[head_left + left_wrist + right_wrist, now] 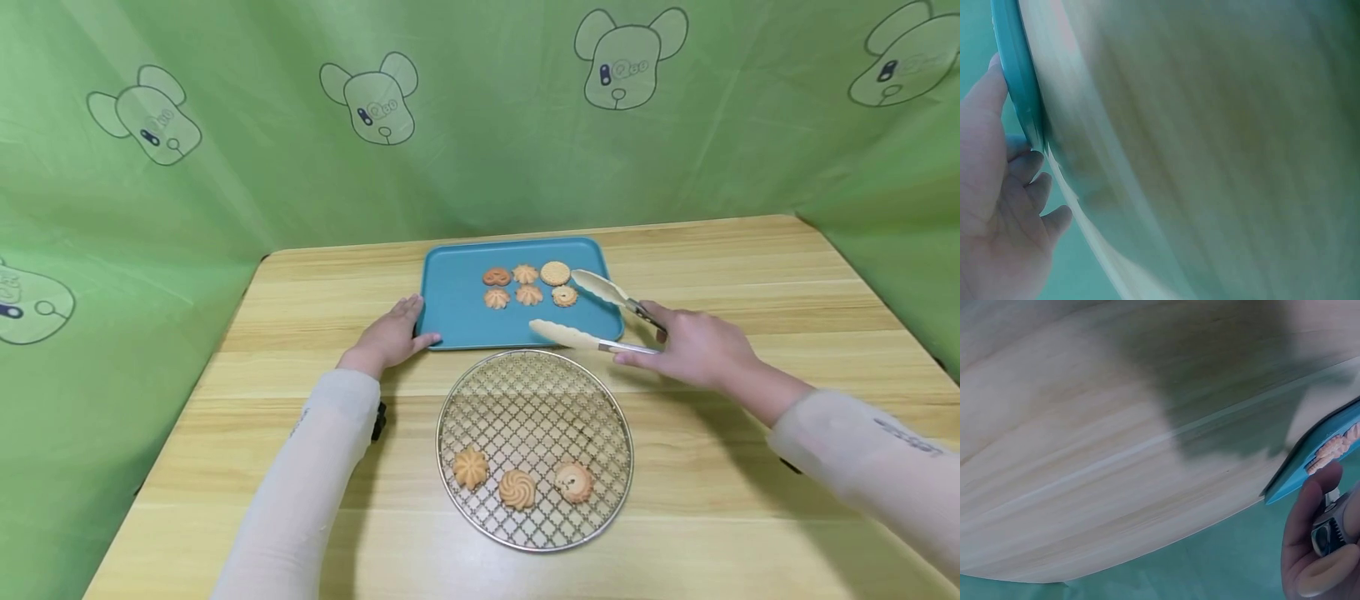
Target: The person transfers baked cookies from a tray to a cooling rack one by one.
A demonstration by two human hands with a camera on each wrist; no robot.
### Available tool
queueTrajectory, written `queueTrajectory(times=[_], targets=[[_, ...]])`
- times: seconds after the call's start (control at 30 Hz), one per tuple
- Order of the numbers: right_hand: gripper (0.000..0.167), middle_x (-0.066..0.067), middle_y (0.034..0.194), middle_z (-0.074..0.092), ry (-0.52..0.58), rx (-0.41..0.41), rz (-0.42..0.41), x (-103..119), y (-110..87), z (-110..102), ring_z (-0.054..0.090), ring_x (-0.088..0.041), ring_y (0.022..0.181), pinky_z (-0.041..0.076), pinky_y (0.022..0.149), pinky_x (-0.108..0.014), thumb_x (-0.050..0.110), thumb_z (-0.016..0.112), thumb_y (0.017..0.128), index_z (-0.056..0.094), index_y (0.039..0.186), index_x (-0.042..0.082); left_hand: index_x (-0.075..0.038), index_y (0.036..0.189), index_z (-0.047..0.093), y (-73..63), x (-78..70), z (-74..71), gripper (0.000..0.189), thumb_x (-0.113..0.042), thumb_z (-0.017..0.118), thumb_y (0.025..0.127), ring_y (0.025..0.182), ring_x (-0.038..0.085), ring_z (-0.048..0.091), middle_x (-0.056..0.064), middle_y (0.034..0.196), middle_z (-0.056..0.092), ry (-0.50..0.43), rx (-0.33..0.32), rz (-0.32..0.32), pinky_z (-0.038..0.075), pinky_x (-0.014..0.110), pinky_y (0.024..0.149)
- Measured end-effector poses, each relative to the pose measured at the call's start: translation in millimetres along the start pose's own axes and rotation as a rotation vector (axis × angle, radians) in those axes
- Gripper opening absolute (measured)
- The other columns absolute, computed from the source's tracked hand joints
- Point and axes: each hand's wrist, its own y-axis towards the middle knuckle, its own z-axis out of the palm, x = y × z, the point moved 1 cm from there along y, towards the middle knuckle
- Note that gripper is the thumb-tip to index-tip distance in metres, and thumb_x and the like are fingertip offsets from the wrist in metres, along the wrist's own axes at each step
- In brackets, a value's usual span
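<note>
At the back of the table lies a blue tray (457,292) bearing several cookies, among them a pretzel-shaped cookie (496,277), a flat round cookie (556,272) and a ring-like cookie (564,297). My left hand (386,337) rests at the tray's left edge, thumb by its near corner; the left wrist view shows thumb and fingertips against the rim. My right hand (701,346) grips tongs (570,335) with cream scalloped heads and metal arms. The tongs are spread wide: one head is beside the round cookie, the other over the tray's near rim.
A round wire rack (536,400) lies in front of the tray, almost against its near edge. On its near part are a star-shaped cookie (470,468), a swirl cookie (517,489) and a ring-like one. Green curtains (480,167) enclose the wooden table (697,517).
</note>
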Motion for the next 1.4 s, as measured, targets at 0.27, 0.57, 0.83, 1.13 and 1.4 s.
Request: queueTrajectory(times=[0.27,0.57,0.83,1.13,1.4], targets=[[0.104,-0.016,0.085,0.062,-0.029,0.008,0.053,1.2,6.5,-2.4,0.055,-0.027,0.067,0.037,0.039,-0.035,0.082,0.048,0.074,0.039,0.145,0.007,-0.001,0.151,0.011,-0.2,0.5,0.6,0.083,-0.052,0.045,0.096,0.144,0.028,0.007,0.012,0.158,0.008,-0.007,0.000,0.002,0.011,0.039,0.116],[0.098,-0.017,0.083,0.062,-0.044,0.058,0.096,4.2,12.5,-8.2,0.052,-0.027,0.062,0.037,0.039,-0.036,0.079,0.044,0.080,0.038,0.146,0.007,-0.002,0.152,0.012,-0.5,0.4,-0.1,0.082,-0.052,0.046,0.096,0.144,0.028,0.008,0.011,0.158,0.009,-0.016,-0.004,0.000,0.011,0.039,0.116],[0.106,-0.020,0.088,0.063,-0.064,0.092,0.095,8.3,15.6,-12.1,0.054,-0.029,0.064,0.039,0.042,-0.037,0.086,0.036,0.075,0.037,0.146,0.006,-0.002,0.152,0.011,0.7,0.6,0.4,0.083,-0.053,0.045,0.096,0.144,0.027,0.007,0.011,0.158,0.008,-0.016,-0.002,0.001,0.010,0.038,0.116],[0.104,-0.018,0.085,0.063,-0.076,0.101,0.082,8.7,16.4,-10.1,0.053,-0.028,0.062,0.040,0.042,-0.037,0.084,0.035,0.077,0.038,0.145,0.006,-0.002,0.152,0.011,0.7,-0.5,-0.1,0.083,-0.053,0.045,0.096,0.144,0.027,0.007,0.012,0.158,0.008,-0.016,-0.008,0.005,0.010,0.038,0.116],[0.097,-0.023,0.089,0.064,-0.086,0.094,0.072,8.6,16.0,-9.3,0.054,-0.027,0.060,0.040,0.041,-0.036,0.081,0.038,0.080,0.040,0.144,0.007,-0.002,0.152,0.011,-0.3,-1.2,-0.6,0.083,-0.053,0.045,0.096,0.144,0.027,0.006,0.011,0.158,0.008,-0.018,-0.001,0.001,0.011,0.039,0.116]])
